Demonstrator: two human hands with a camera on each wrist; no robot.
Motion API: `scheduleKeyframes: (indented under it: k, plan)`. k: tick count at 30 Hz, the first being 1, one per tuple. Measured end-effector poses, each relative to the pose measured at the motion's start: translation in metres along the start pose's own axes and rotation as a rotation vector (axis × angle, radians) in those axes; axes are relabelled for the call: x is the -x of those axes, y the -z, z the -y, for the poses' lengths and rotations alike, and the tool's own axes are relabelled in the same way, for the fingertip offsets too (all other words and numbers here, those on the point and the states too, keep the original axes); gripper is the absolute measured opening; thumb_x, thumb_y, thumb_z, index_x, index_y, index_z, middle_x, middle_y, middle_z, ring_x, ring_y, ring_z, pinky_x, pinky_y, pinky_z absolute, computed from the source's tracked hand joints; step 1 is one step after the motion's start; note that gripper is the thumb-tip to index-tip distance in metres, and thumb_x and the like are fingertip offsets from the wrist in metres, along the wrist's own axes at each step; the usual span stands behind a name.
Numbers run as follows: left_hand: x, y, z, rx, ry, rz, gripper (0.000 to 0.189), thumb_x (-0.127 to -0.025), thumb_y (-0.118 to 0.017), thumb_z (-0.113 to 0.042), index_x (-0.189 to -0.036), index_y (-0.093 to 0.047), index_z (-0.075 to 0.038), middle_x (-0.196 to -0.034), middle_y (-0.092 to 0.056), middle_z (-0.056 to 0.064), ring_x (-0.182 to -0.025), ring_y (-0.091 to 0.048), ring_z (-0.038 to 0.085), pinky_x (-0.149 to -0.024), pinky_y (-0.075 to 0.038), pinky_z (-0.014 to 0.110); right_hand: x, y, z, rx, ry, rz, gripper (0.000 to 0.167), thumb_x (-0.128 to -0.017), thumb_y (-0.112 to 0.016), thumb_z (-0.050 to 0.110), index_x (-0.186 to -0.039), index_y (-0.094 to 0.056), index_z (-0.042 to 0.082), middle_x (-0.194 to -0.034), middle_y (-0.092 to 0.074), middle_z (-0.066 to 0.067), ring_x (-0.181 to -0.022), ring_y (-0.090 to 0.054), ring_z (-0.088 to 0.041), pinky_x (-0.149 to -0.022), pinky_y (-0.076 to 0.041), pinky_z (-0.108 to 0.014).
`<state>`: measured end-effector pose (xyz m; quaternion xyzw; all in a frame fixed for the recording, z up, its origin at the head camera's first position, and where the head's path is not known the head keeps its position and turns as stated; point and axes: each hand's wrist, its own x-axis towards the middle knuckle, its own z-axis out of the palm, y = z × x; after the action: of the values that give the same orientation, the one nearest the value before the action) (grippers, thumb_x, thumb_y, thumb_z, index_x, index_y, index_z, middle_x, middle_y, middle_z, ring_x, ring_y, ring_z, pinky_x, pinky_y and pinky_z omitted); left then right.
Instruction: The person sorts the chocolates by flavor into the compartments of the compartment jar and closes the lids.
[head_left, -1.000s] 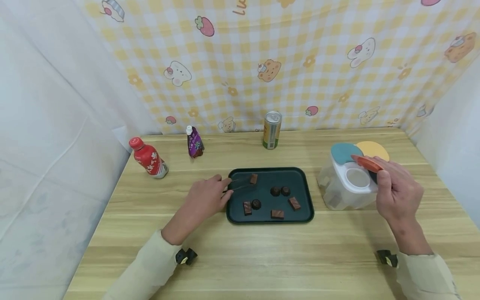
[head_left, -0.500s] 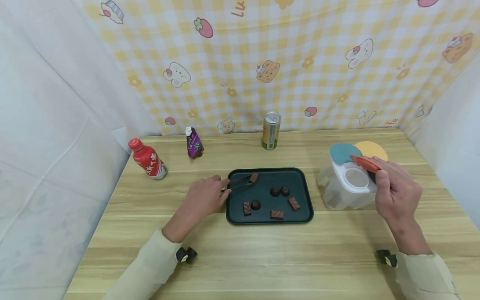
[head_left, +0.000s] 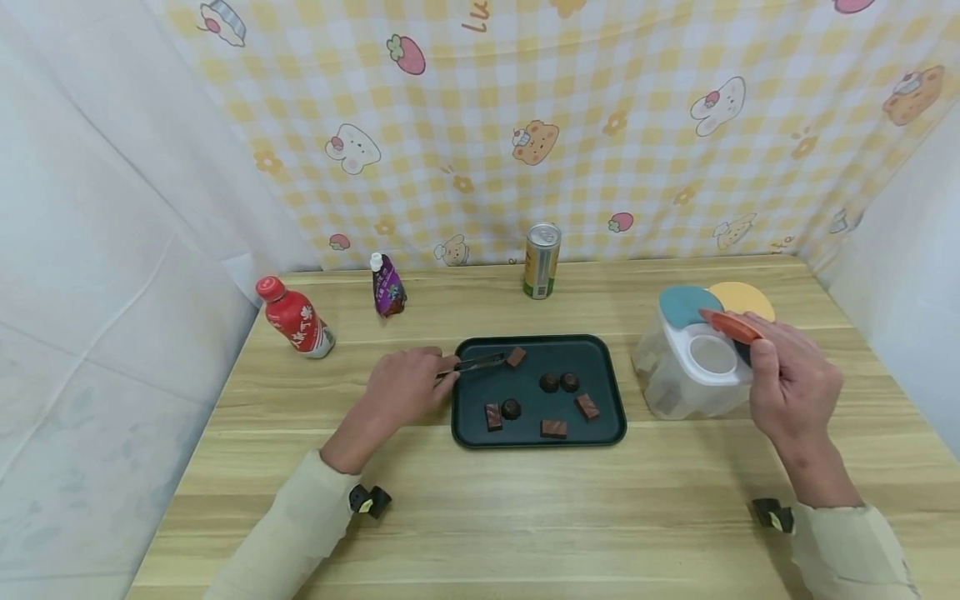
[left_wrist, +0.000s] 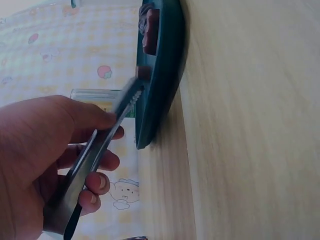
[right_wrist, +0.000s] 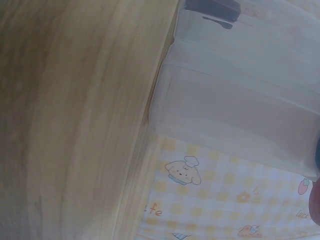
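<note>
My left hand (head_left: 405, 385) pinches metal tongs (left_wrist: 77, 192), which reach over the left rim of a dark green tray (head_left: 588, 360). The tong tips sit close together, right beside a brown rectangular chocolate (head_left: 516, 357); whether they touch it I cannot tell. Several other chocolates, round and rectangular, lie on the tray, among them a striped rectangular chocolate (head_left: 554, 429). On the right, my right hand (head_left: 798, 392) holds up the orange lid (head_left: 731, 325) of a clear plastic container (head_left: 686, 396), leaving a round opening uncovered. Dark pieces show inside the container (right_wrist: 230, 90).
A red bottle (head_left: 296, 318) and a purple pouch (head_left: 388, 286) stand at the back left. Behind the tray is a drink can (head_left: 542, 262). The container's blue lid (head_left: 688, 306) and yellow lid (head_left: 742, 298) are down. A checked curtain (head_left: 450, 125) hangs behind the table.
The tongs were spread around the chocolate; their tips have come together, and the chocolate now lies slightly farther right and turned. My right hand keeps holding the orange lid, unmoved.
</note>
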<state>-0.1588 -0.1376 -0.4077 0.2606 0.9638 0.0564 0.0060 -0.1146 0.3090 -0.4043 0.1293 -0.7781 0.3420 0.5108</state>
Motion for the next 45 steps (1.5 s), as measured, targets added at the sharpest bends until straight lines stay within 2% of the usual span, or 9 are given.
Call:
scheduleKeyframes:
  k: [8, 16, 22, 29, 35, 45]
  plan:
    - [-0.001, -0.001, -0.002, 0.012, -0.011, 0.004, 0.036, -0.103, -0.064, -0.036, -0.131, -0.074, -0.016, -0.109, -0.070, 0.006, -0.053, -0.048, 0.011, -0.041, -0.030, 0.028, 0.001, -0.001, -0.001, 0.008, -0.004, 0.003, 0.052, -0.105, -0.055, 0.040, -0.101, -0.080, -0.005, -0.098, -0.074, -0.025, -0.106, -0.062, 0.008, -0.097, -0.045, -0.017]
    - [-0.005, -0.003, -0.010, 0.029, -0.025, 0.011, 0.037, -0.102, -0.066, -0.037, -0.130, -0.074, -0.014, -0.117, -0.071, 0.011, -0.064, -0.061, 0.016, -0.043, -0.038, 0.028, 0.000, -0.001, 0.000, 0.006, -0.002, 0.002, 0.051, -0.105, -0.054, 0.039, -0.101, -0.080, -0.005, -0.097, -0.073, -0.028, -0.107, -0.062, 0.007, -0.098, -0.045, -0.019]
    - [-0.008, -0.008, -0.013, 0.005, -0.019, 0.006, 0.036, -0.102, -0.066, -0.036, -0.129, -0.074, -0.014, -0.115, -0.071, 0.011, -0.061, -0.059, 0.017, -0.042, -0.038, 0.029, 0.001, 0.000, -0.001, 0.011, -0.009, 0.013, 0.048, -0.104, -0.054, 0.037, -0.102, -0.080, -0.004, -0.098, -0.073, -0.025, -0.106, -0.063, 0.007, -0.097, -0.045, -0.018]
    - [-0.010, -0.007, -0.012, -0.013, -0.028, 0.006, 0.033, -0.103, -0.065, -0.035, -0.127, -0.076, -0.014, -0.115, -0.071, 0.009, -0.066, -0.064, 0.018, -0.048, -0.044, 0.030, 0.000, 0.000, 0.000, 0.007, -0.009, 0.010, 0.049, -0.104, -0.054, 0.037, -0.102, -0.080, -0.005, -0.098, -0.073, -0.027, -0.106, -0.062, 0.008, -0.097, -0.045, -0.017]
    - [-0.011, -0.007, -0.011, -0.045, -0.046, -0.001, 0.032, -0.104, -0.064, -0.035, -0.126, -0.076, -0.015, -0.107, -0.071, 0.004, -0.059, -0.055, 0.013, -0.046, -0.039, 0.027, -0.001, -0.001, 0.003, -0.011, -0.005, -0.009, 0.054, -0.105, -0.055, 0.041, -0.100, -0.079, -0.007, -0.096, -0.072, -0.029, -0.106, -0.063, 0.007, -0.097, -0.045, -0.019]
    - [-0.011, -0.009, -0.007, -0.050, -0.062, -0.029, 0.031, -0.103, -0.065, -0.035, -0.125, -0.077, -0.016, -0.106, -0.072, 0.003, -0.055, -0.049, 0.011, -0.044, -0.035, 0.026, -0.001, -0.001, 0.003, -0.006, 0.004, -0.011, 0.058, -0.105, -0.055, 0.044, -0.099, -0.079, -0.008, -0.096, -0.072, -0.030, -0.109, -0.063, 0.005, -0.099, -0.045, -0.021]
